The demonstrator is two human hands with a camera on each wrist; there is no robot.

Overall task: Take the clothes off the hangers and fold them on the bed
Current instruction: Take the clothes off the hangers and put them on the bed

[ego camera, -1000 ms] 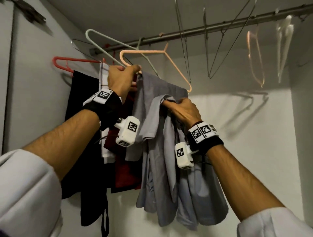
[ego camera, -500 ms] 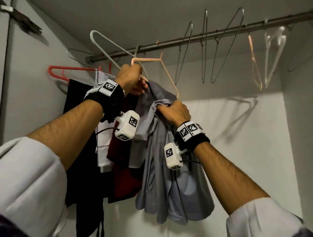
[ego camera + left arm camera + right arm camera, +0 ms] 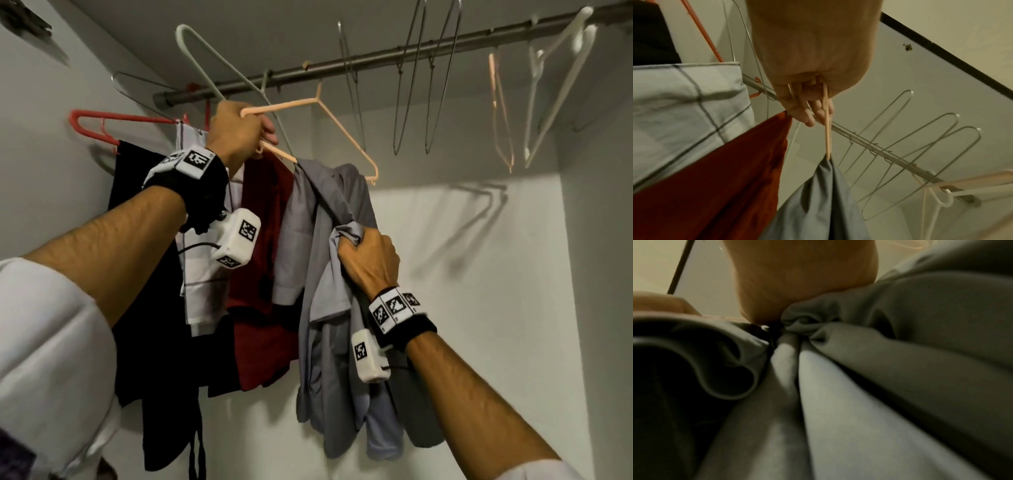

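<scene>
A: Shirt (image 3: pixel 329 260), grey: since a second before, dragged lower, hanging from one end of the peach hanger (image 3: pixel 318 102).
B: Grips?
A: Left hand (image 3: pixel 236 133) held the hanger; right hand (image 3: pixel 368 260) bunched the shirt.
B: Containers?
A: None. Rail (image 3: pixel 411 51) carried bare hangers; removal nearly done.

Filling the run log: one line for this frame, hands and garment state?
left hand: grips peach hanger | right hand: grips grey shirt | shirt partly on hanger | hanger on rail

text: none legible | wrist bands (image 3: pixel 197 160): coded squares only
</scene>
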